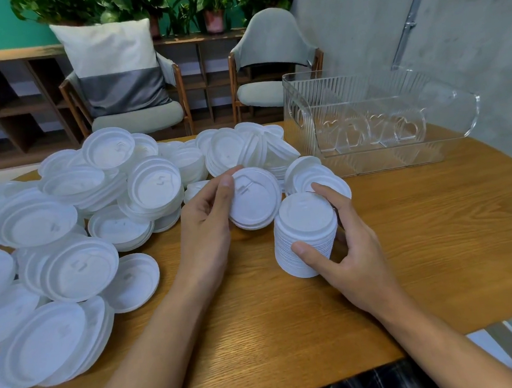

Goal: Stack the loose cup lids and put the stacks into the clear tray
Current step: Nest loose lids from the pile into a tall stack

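Observation:
Many loose white cup lids [67,241] lie heaped over the left half of the wooden table [423,241]. My left hand [207,216] grips a small bunch of lids [255,200], tilted, just left of a tall stack. That tall stack of lids [306,232] stands upright on the table, and my right hand [346,247] holds it with thumb in front and fingers behind. The clear tray [384,154], ribbed with heart cut-outs, sits at the far right, and I see no lids inside it.
A few more lids [311,173] lie between the stack and the tray. Two chairs, one with a white-and-grey cushion [116,66], stand beyond the table's far edge. A grey wall [467,36] runs close along the right side.

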Action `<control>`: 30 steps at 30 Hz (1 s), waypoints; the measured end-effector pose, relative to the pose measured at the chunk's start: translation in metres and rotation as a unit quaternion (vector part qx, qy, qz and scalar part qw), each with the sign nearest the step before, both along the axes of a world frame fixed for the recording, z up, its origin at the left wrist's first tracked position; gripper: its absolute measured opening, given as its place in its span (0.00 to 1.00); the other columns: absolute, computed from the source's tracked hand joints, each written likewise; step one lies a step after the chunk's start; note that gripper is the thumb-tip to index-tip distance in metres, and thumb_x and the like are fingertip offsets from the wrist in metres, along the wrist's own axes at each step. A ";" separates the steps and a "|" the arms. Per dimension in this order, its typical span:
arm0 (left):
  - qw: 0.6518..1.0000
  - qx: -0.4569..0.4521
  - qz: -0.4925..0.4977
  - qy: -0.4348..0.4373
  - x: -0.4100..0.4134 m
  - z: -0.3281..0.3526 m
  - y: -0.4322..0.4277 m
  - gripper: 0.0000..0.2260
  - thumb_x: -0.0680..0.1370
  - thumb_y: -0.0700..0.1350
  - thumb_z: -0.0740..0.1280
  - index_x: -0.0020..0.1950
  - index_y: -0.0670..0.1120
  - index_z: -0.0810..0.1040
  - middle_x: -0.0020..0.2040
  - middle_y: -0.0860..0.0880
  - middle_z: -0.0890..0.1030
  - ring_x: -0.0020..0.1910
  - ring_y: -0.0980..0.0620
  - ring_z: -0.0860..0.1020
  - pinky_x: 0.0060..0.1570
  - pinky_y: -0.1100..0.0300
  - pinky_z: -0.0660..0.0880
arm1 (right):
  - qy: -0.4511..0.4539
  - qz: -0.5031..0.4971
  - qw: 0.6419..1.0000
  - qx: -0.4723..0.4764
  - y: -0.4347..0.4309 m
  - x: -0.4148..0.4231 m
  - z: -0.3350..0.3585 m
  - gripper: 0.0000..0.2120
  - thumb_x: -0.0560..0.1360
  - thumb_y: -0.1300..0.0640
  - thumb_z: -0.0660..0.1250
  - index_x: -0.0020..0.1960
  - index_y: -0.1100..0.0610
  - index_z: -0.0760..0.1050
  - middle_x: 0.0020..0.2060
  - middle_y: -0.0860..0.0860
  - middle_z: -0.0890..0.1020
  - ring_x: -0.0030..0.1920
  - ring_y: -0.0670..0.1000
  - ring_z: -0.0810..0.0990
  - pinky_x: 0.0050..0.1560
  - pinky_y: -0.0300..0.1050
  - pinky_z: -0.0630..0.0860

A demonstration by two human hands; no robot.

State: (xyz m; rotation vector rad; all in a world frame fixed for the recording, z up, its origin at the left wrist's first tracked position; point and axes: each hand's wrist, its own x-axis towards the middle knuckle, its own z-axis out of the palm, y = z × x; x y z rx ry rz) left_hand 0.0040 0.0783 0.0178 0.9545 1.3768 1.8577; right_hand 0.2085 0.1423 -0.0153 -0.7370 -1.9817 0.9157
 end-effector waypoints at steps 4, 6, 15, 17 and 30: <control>1.000 0.003 -0.021 -0.010 0.004 0.001 0.001 0.12 0.86 0.48 0.64 0.65 0.48 0.83 0.56 0.44 0.87 0.59 0.50 0.83 0.62 0.49 0.78 | -0.002 0.015 1.000 0.009 -0.001 -0.001 0.001 0.38 0.73 0.39 0.75 0.78 0.40 0.63 0.71 0.35 0.73 0.73 0.43 0.73 0.69 0.50 0.76; 0.999 -0.002 -0.005 0.032 0.011 -0.001 0.003 0.08 0.85 0.47 0.66 0.60 0.46 0.81 0.43 0.39 0.83 0.43 0.50 0.79 0.47 0.57 0.76 | -0.007 0.029 0.999 0.022 -0.002 -0.002 0.000 0.39 0.73 0.40 0.75 0.79 0.40 0.62 0.72 0.34 0.71 0.74 0.42 0.71 0.70 0.43 0.73; 0.984 0.007 0.001 0.178 0.023 -0.009 0.004 0.12 0.84 0.55 0.65 0.50 0.48 0.81 0.44 0.54 0.82 0.42 0.52 0.77 0.43 0.55 0.72 | -0.014 0.053 0.998 0.032 -0.003 -0.003 -0.001 0.34 0.75 0.41 0.72 0.77 0.36 0.61 0.72 0.34 0.71 0.74 0.42 0.70 0.68 0.29 0.66; 0.978 -0.003 -0.031 0.206 0.023 -0.008 -0.001 0.16 0.79 0.61 0.66 0.54 0.50 0.83 0.50 0.54 0.84 0.48 0.54 0.80 0.47 0.57 0.75 | -0.012 0.051 0.998 0.021 -0.003 -0.002 0.000 0.35 0.75 0.39 0.73 0.76 0.33 0.60 0.71 0.35 0.72 0.73 0.42 0.72 0.66 0.30 0.68; 0.946 -0.016 -0.056 0.318 0.026 -0.004 -0.010 0.33 0.66 0.59 0.82 0.69 0.59 0.77 0.62 0.60 0.80 0.64 0.54 0.78 0.55 0.68 0.72 | -0.002 0.055 0.998 0.021 0.000 -0.001 -0.002 0.36 0.75 0.42 0.74 0.79 0.38 0.61 0.73 0.41 0.74 0.73 0.47 0.74 0.68 0.42 0.74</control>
